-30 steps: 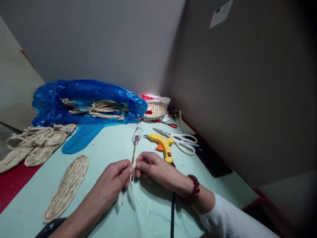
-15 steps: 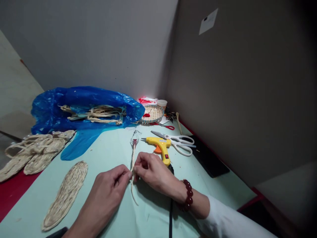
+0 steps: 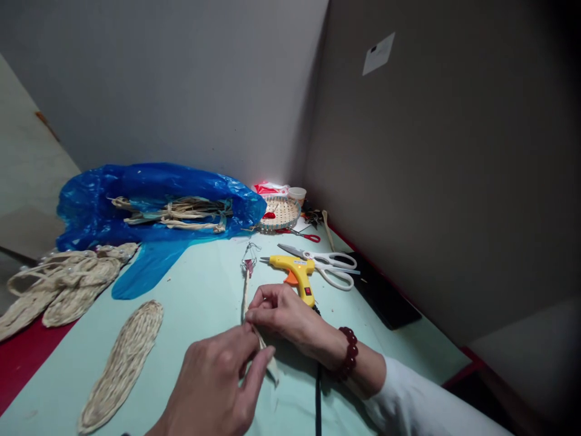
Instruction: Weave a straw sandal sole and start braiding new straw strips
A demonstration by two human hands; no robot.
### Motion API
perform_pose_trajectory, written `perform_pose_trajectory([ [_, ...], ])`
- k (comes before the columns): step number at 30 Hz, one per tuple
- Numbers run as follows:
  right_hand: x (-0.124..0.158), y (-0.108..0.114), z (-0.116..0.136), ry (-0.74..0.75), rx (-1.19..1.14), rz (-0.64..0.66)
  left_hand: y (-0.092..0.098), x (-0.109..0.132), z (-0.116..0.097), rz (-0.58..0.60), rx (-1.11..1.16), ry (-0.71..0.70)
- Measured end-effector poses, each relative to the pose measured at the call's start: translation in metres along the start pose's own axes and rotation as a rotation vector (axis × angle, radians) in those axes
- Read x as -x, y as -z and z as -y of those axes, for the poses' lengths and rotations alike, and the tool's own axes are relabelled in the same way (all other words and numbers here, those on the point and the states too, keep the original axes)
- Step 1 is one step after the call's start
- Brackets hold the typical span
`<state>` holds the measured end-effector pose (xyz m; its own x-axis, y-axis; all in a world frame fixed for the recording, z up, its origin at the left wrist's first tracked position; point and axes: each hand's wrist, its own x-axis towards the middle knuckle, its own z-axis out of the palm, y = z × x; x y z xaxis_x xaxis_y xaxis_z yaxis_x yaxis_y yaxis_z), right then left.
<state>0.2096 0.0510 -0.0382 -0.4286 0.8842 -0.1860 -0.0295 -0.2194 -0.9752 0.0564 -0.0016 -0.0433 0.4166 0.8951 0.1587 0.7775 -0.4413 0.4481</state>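
So the whole thing sits on a pale green table [image 3: 204, 290] pushed into a corner. Biggest item is the blue plastic bag [image 3: 149, 200] at the back with straw bundles in it, then the woven straw sole [image 3: 121, 365] lying flat on the left. Yellow glue gun [image 3: 296, 270] and white scissors [image 3: 333, 266] sit just right of centre, touching. The straw strip [image 3: 246, 290] is in the middle of the table, long axis running away from the person, far end pointing at a little metal clip [image 3: 248, 261]. Right hand [image 3: 284, 315] pinches it about midway, fingers pressed together. Left hand [image 3: 218, 381] pinches the loose near end, which kinks off to the right.
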Motion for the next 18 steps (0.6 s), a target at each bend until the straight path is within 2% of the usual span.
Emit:
perform_pose_trajectory([
  [3, 0.001, -0.001, 0.0, -0.015, -0.093, 0.018, 0.011, -0.008, 0.005, -0.15, 0.292, 0.248],
  [4, 0.001, -0.001, 0.001, -0.02, -0.115, 0.023, 0.013, -0.011, 0.008, -0.143, 0.458, 0.351],
  [5, 0.002, -0.001, 0.001, -0.023, -0.132, 0.028, 0.013, -0.015, 0.011, -0.063, 0.67, 0.455],
  [6, 0.003, -0.002, 0.002, -0.027, -0.141, 0.03, 0.012, -0.019, 0.014, 0.015, 0.78, 0.499],
  [9, 0.004, -0.002, 0.003, -0.031, -0.127, 0.024, 0.007, -0.027, 0.02, 0.169, 0.987, 0.523],
  [13, 0.005, -0.001, 0.002, -0.031, -0.015, 0.013, 0.005, -0.029, 0.022, 0.207, 1.086, 0.549],
  [18, 0.007, 0.001, -0.001, 0.028, 0.283, -0.047, 0.007, -0.028, 0.025, 0.227, 1.035, 0.582],
])
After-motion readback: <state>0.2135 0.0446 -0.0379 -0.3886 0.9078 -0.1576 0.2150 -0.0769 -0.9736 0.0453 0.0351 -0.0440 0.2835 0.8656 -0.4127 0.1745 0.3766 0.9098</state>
